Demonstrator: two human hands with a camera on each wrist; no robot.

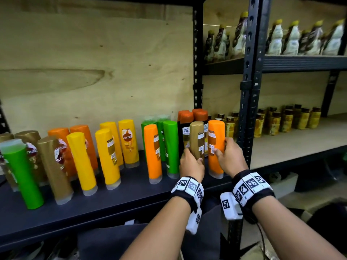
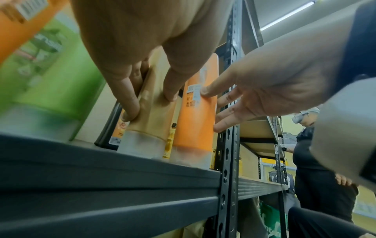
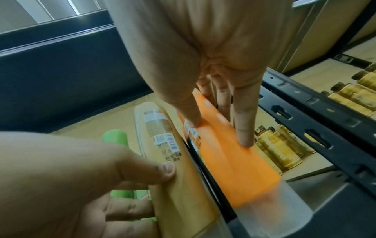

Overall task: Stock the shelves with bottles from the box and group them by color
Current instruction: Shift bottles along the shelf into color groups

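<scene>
My left hand grips a gold bottle that stands cap-down on the dark shelf, thumb on its front and fingers round its left side. The left wrist view shows those fingers low on the gold bottle. Just to the right, my right hand holds an orange bottle, thumb on the label and fingers along the far side. In the right wrist view the right hand pinches the orange bottle beside the gold bottle. Both bottles stand upright, close together.
Green, gold, yellow and orange bottles stand along the shelf to the left. Black bottles with orange caps stand behind. A black upright post rises just right of the orange bottle. Small amber bottles fill the neighbouring bay. Another person stands far right.
</scene>
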